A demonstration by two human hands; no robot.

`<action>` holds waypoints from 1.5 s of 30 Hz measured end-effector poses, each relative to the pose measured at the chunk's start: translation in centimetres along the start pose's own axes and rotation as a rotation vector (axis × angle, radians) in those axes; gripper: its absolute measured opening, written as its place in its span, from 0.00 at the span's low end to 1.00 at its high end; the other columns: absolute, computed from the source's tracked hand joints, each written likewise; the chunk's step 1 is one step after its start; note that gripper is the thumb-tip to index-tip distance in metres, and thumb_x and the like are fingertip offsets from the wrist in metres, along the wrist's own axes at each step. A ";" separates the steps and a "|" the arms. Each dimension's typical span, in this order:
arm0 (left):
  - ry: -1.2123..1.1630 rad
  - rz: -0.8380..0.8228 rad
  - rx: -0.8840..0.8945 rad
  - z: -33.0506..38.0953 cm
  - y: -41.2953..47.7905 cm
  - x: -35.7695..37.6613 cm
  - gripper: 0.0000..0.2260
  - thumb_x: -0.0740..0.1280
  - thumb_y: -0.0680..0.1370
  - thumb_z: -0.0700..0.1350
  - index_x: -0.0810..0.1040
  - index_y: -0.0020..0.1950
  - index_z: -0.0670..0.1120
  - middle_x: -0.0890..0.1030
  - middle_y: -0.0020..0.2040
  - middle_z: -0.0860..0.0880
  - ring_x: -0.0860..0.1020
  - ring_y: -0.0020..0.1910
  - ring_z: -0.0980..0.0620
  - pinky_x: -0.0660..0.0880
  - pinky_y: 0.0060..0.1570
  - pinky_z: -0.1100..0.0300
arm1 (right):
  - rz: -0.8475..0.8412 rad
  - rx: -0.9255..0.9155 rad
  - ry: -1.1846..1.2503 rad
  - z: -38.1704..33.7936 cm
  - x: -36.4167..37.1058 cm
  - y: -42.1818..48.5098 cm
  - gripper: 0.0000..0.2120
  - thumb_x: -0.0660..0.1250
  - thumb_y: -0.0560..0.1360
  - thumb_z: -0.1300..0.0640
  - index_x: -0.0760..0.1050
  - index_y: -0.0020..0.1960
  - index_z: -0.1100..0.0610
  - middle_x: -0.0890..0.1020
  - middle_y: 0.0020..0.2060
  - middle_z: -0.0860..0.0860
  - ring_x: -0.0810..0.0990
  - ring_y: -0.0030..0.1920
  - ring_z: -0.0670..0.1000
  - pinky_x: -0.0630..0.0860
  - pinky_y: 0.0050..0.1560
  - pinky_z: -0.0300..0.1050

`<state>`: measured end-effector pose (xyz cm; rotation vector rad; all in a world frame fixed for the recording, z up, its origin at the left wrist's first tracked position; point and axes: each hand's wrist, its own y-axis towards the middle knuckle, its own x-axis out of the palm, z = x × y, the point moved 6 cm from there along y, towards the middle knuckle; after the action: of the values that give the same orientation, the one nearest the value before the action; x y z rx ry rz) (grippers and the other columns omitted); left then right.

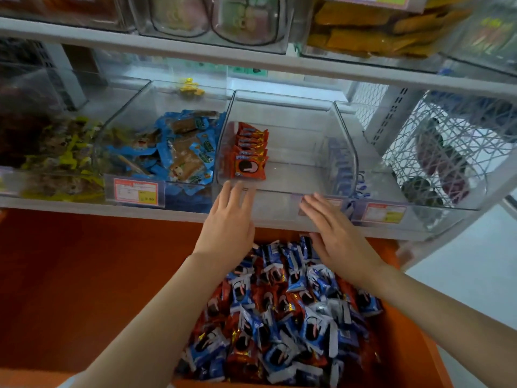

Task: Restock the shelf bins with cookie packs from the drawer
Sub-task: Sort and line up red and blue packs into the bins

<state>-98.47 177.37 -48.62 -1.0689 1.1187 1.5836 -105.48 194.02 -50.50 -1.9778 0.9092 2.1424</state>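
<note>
Shop shelving, orange drawer (411, 354) nearest us: blue and red cookie packs (279, 317) heaped inside, beneath our forearms. Next, our left hand (229, 219) and right hand (335, 231), both flat-fingered, holding nothing, at the clear bin's (347, 152) front lip. Inside, orange packs (249, 152) in a row along its left wall; bare floor to their right.

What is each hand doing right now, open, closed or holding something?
Left hand: open, fingers straight, holding nothing, at the front of the clear plastic shelf bin.
Right hand: open, fingers straight, holding nothing.
</note>
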 end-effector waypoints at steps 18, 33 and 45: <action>0.032 -0.490 -0.065 -3.5 -5.1 14.4 0.21 0.56 0.82 0.47 0.60 0.74 0.48 0.62 0.72 0.47 0.61 0.71 0.47 0.60 0.70 0.54 | -0.619 0.342 0.430 -0.7 15.1 -6.5 0.24 0.55 0.83 0.57 0.53 0.77 0.52 0.58 0.75 0.49 0.61 0.73 0.50 0.63 0.69 0.41; -0.272 -0.708 -0.314 -7.1 -5.6 25.4 0.27 0.62 0.80 0.43 0.56 0.77 0.49 0.60 0.76 0.47 0.61 0.73 0.45 0.61 0.71 0.48 | -0.873 0.585 0.708 -3.5 27.3 -5.7 0.23 0.56 0.82 0.58 0.57 0.76 0.52 0.70 0.70 0.55 0.74 0.64 0.55 0.72 0.55 0.41; -0.171 -0.741 -0.351 -8.3 -5.5 25.4 0.34 0.72 0.73 0.55 0.61 0.74 0.48 0.64 0.71 0.44 0.55 0.73 0.41 0.57 0.71 0.48 | -0.765 0.634 0.730 -3.6 26.4 -5.9 0.21 0.60 0.81 0.54 0.60 0.71 0.57 0.73 0.66 0.55 0.76 0.60 0.54 0.75 0.56 0.49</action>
<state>-97.67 175.08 -75.78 -1.3437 0.2583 1.2420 -103.88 188.64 -77.23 -2.2029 0.5982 0.6293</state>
